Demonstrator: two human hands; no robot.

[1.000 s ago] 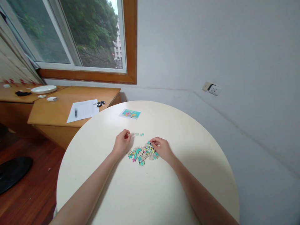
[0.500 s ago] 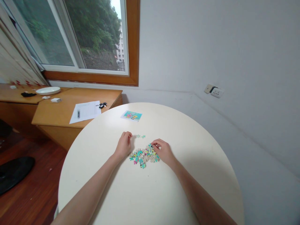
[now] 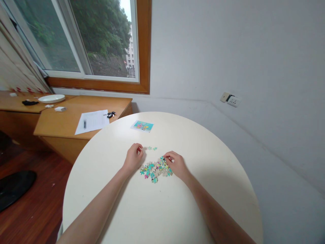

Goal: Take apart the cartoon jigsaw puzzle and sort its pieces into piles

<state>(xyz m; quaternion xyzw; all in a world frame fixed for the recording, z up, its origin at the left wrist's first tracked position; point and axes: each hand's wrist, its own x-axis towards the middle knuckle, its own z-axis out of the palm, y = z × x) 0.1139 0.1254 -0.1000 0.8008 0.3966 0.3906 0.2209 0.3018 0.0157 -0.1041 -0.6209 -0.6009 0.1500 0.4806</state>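
Note:
A loose pile of jigsaw puzzle pieces (image 3: 155, 170) lies on the round white table (image 3: 162, 213), some showing turquoise, yellow and pink, others their grey-beige backs. At the pile's upper right edge, my right hand (image 3: 176, 164) has thumb and forefinger pinched on a puzzle piece (image 3: 162, 158). My left hand (image 3: 133, 157) rests on the table left of the pile with its fingers curled inward; whatever they hold, if anything, is hidden. Just right of its fingertips lie pale green puzzle pieces (image 3: 155, 148), apart from the pile. Farther back is a colourful picture card (image 3: 143, 126) with cartoon figures.
To the left, a wooden desk (image 3: 58, 122) bears a sheet of paper (image 3: 95, 121) with a dark pen-like object, keys (image 3: 111, 115), a white plate (image 3: 52, 98) and a small white box (image 3: 60, 109). A wall with sockets (image 3: 233, 101) stands behind and right of the table.
Almost nothing differs. The fingers of my left hand have shifted very slightly; my right hand keeps its pinch at the pile's edge. The view has moved a little.

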